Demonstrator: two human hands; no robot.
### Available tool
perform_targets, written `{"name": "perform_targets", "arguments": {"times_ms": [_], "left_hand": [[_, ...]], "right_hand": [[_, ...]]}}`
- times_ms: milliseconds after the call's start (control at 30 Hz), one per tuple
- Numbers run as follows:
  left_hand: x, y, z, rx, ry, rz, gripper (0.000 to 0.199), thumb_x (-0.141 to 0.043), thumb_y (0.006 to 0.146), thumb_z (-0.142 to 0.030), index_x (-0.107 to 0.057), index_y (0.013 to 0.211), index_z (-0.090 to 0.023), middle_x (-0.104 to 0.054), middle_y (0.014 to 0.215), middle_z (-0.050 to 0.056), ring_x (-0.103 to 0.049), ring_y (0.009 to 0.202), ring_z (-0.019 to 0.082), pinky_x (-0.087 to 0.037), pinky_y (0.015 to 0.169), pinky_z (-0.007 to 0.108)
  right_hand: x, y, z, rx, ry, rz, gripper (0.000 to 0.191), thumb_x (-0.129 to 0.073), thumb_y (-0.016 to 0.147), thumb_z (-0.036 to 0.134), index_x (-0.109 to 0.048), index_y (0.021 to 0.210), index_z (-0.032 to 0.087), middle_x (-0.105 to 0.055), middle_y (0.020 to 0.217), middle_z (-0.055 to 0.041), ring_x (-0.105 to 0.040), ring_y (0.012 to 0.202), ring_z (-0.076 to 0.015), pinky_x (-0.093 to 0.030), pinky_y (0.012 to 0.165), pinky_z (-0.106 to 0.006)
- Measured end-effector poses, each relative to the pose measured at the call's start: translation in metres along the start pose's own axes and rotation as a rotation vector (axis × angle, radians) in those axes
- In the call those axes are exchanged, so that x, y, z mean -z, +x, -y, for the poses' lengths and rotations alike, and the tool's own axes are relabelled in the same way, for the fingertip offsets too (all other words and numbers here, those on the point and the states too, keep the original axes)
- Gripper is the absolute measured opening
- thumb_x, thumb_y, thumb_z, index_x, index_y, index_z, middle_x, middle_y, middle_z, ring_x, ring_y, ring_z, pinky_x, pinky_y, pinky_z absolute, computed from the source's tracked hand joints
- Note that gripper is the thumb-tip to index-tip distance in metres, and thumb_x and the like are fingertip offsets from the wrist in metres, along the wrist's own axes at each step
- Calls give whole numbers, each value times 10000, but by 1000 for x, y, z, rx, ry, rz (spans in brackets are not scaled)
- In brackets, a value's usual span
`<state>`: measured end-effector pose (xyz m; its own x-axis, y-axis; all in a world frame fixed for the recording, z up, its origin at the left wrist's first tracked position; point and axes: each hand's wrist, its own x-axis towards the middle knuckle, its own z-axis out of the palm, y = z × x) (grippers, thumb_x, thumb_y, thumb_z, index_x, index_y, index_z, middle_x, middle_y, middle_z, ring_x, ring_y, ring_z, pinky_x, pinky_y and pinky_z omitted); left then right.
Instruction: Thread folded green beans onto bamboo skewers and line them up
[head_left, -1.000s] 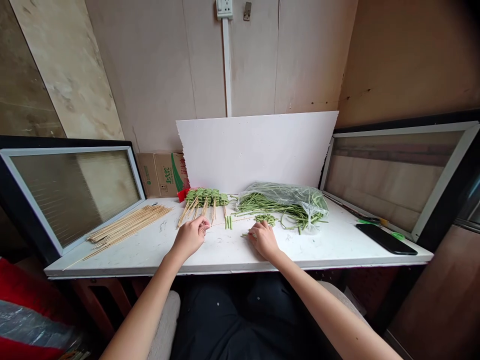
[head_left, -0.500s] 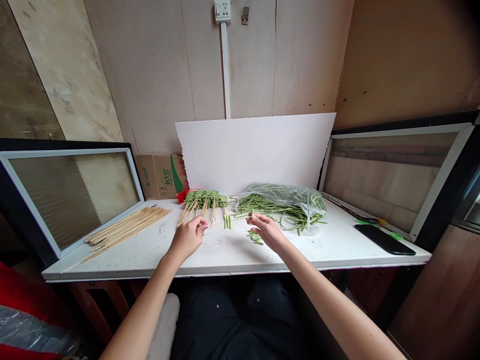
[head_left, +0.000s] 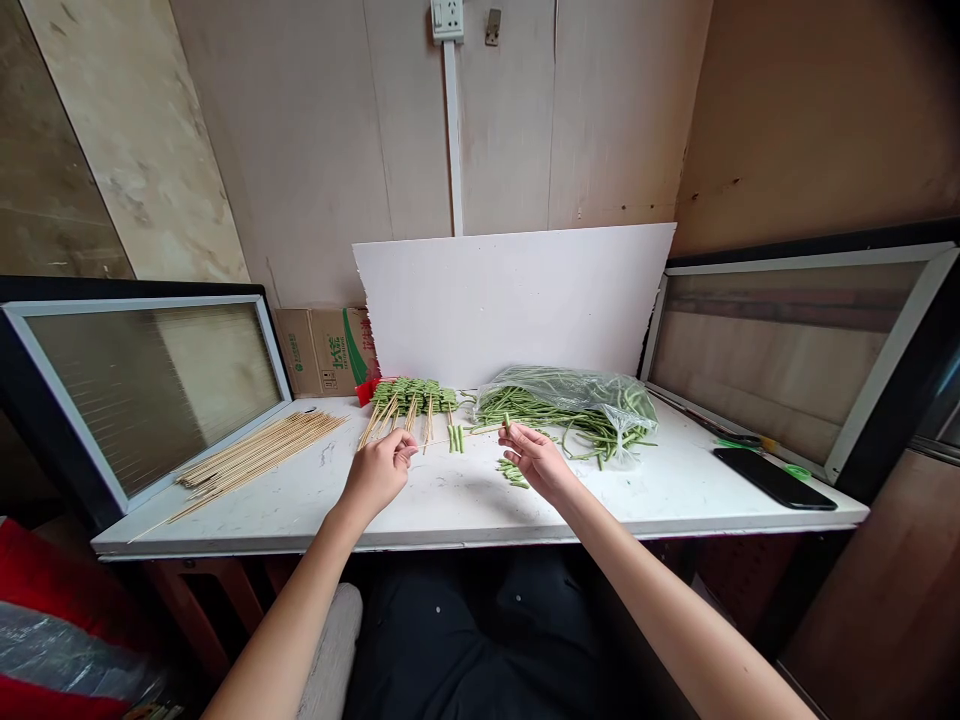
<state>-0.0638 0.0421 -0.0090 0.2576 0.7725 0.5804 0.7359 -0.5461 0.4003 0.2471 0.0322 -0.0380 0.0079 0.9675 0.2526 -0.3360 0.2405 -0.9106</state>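
Note:
My left hand (head_left: 380, 468) pinches one end of a thin wooden skewer (head_left: 442, 439), which reaches across to the right. At its other end, my right hand (head_left: 529, 452) holds a short green bean piece (head_left: 507, 421) between the fingertips, against the skewer tip. Several cut bean pieces (head_left: 456, 438) stand side by side on the table between my hands. More cut pieces (head_left: 513, 472) lie below my right hand, partly hidden by it. Behind my left hand are stacked skewers of beans (head_left: 411, 393).
Bare skewers (head_left: 259, 455) lie at the left. Long green beans (head_left: 525, 408) sit in a clear plastic bag (head_left: 600, 385) at the back right. A black phone (head_left: 772, 478) is on the white table (head_left: 450, 520). A cardboard box (head_left: 322, 350) stands back left.
The view has shifted very slightly. My hands keep nearly the same places, and the bean piece at my right fingertips now shows a little more upright.

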Motion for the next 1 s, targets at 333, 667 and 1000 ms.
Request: {"name": "perform_targets", "arguments": {"times_ms": [333, 667, 1000], "left_hand": [[-2, 1, 1, 3, -4, -1, 143, -520, 972, -263, -655, 927, -256, -712, 724, 12, -663, 696, 214, -459, 696, 301], [-2, 0, 2, 5, 12, -9, 135, -529, 973, -253, -655, 925, -253, -707, 722, 12, -663, 702, 217, -453, 699, 303], [-2, 0, 2, 20, 1, -12, 123, -548, 957, -229, -654, 896, -246, -717, 728, 1, -662, 710, 210, -447, 691, 296]], "right_hand": [[-4, -2, 1, -14, 45, 11, 444, -911, 682, 601, -804, 949, 263, -750, 1064, -74, -660, 1010, -250, -496, 788, -326], [-2, -1, -3, -22, 72, 26, 411, -915, 699, 561, -811, 961, 261, -755, 1055, -64, -662, 979, -235, -496, 765, -318], [-3, 0, -7, -31, 108, -27, 338, -959, 663, 484, -815, 865, 255, -736, 987, -53, -630, 976, -211, -474, 738, -287]]}}
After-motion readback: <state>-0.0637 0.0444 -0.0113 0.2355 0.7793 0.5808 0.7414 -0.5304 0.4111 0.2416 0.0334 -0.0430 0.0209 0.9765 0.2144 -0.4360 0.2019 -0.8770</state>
